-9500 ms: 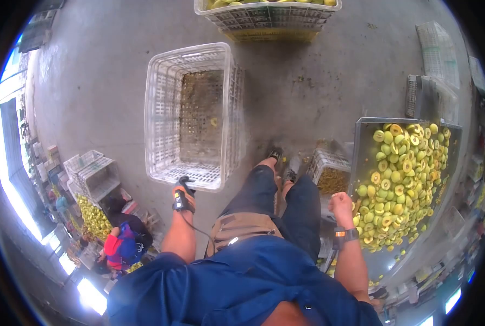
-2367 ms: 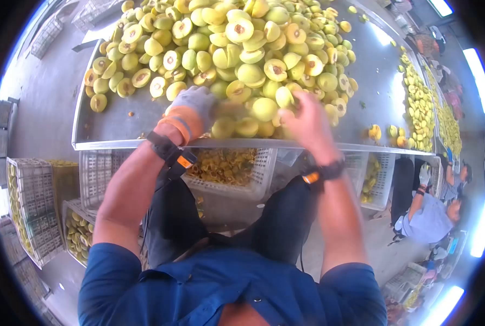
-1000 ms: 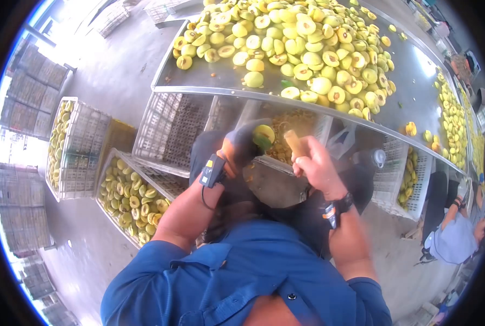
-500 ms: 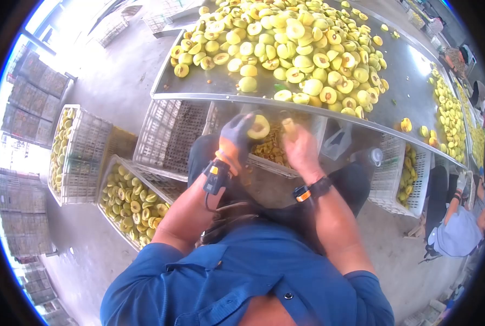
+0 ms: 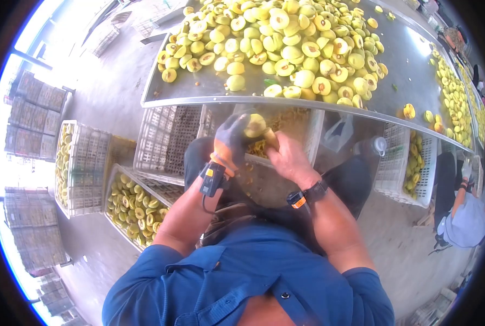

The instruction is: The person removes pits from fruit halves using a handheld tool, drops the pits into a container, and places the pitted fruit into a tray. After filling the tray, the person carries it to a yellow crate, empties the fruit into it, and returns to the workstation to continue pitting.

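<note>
My left hand (image 5: 230, 140), in a dark and orange glove, is closed around a halved yellow-green peach (image 5: 255, 125). Bare and closed, my right hand (image 5: 293, 159) grips a short yellowish-tan piece (image 5: 271, 139) right at the peach's lower right side; I cannot tell whether it is a tool handle or fruit. Both hands are just below the front edge of a metal table (image 5: 210, 100). Beneath them sits a white crate (image 5: 314, 142) with yellow-brown scraps inside.
Halved peaches (image 5: 291, 52) are heaped on the table. Slatted crates (image 5: 156, 142) stand at my left, two of them holding peach halves (image 5: 136, 209). To the right are a plastic bag (image 5: 340, 133), a clear bottle (image 5: 371, 145), another crate (image 5: 388, 173) and a seated person (image 5: 462, 220).
My right hand has moved left and up against the peach, bringing the tan piece to it. The left hand stays nearly in place, the peach turned somewhat. The view has shifted slightly.
</note>
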Action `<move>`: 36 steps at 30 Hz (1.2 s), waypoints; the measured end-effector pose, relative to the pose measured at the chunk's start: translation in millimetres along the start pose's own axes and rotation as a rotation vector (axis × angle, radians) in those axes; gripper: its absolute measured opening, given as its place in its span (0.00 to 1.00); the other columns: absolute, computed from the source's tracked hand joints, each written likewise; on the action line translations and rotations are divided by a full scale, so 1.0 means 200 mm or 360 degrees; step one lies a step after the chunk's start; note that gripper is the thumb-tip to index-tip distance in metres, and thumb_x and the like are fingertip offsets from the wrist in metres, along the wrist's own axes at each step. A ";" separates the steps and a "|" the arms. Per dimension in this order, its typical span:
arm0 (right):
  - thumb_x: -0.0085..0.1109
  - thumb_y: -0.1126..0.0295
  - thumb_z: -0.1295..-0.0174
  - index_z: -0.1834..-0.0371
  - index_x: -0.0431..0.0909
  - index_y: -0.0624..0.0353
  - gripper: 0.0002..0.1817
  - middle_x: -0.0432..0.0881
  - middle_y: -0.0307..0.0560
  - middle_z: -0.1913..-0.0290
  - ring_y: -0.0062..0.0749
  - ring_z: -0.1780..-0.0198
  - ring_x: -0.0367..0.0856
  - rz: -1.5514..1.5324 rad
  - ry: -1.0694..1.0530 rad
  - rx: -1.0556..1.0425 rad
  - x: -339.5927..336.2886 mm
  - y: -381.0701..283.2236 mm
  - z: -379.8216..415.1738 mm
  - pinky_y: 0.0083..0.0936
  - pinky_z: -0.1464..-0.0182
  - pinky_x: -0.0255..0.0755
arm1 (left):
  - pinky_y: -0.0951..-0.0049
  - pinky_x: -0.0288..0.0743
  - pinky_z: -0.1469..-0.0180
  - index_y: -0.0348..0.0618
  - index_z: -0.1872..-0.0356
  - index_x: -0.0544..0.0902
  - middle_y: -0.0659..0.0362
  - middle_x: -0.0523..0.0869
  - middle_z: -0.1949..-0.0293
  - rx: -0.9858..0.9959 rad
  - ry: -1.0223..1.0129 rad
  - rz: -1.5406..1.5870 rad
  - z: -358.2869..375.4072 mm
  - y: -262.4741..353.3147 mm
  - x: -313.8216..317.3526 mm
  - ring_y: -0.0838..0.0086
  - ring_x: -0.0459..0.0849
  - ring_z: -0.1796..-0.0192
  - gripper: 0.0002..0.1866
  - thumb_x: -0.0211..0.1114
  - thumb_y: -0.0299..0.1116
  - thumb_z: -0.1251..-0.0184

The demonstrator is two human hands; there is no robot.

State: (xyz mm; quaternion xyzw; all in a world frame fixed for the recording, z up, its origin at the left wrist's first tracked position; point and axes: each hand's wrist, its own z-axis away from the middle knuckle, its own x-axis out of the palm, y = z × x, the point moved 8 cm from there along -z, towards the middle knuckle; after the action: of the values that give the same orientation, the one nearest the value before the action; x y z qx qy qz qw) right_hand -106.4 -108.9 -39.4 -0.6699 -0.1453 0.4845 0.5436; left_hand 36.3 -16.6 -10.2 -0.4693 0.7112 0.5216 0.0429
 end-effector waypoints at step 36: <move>0.59 0.69 0.24 0.56 0.76 0.57 0.05 0.72 0.35 0.74 0.18 0.80 0.70 -0.1807 -0.0847 0.0892 0.25 0.09 -0.05 0.24 0.79 0.63 | 0.67 0.86 0.54 0.37 0.50 0.87 0.53 0.92 0.57 0.0002 -0.0068 0.0149 -0.24 -0.18 0.27 0.64 0.91 0.58 0.10 0.65 0.28 0.26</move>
State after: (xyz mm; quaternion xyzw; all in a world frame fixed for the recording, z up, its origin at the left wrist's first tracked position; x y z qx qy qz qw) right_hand -80.1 -84.1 -80.6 -0.1823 -0.4717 0.2919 0.8118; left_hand 51.9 -88.5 -44.4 -0.4243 0.7317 0.5324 0.0339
